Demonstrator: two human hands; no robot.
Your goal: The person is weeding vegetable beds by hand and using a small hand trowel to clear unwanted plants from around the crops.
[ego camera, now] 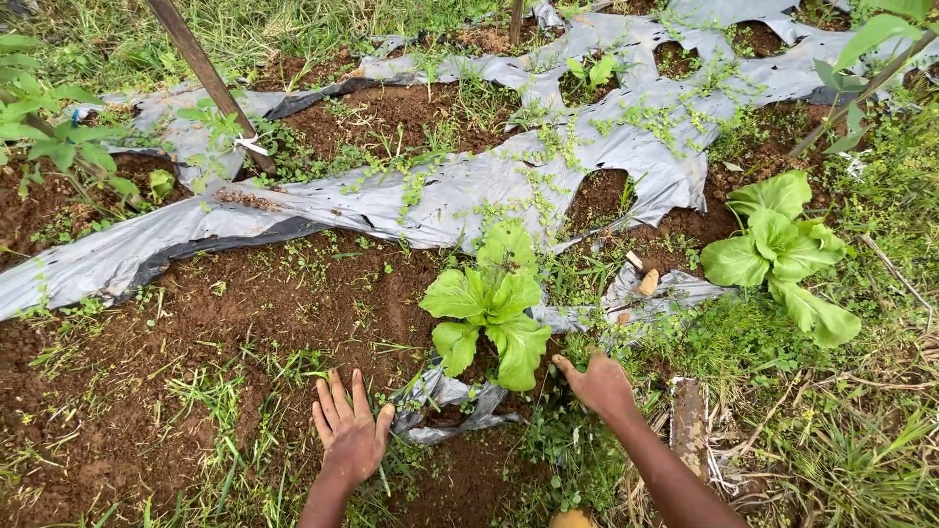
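Observation:
A leafy green lettuce plant (492,305) grows in brown soil at the middle of the view. My left hand (348,428) lies flat on the soil and weeds below and left of it, fingers spread and holding nothing. My right hand (597,382) sits just right of the plant's base, fingers curled down into the weeds; whether it grips any of them is hidden. A crumpled strip of grey plastic mulch (445,396) lies between my two hands under the plant.
A second lettuce plant (780,252) grows at the right. Torn grey plastic sheeting (469,191) runs across the bed with weeds on it. A slanted wooden stake (203,68) stands at upper left. Grass covers the right and lower edges.

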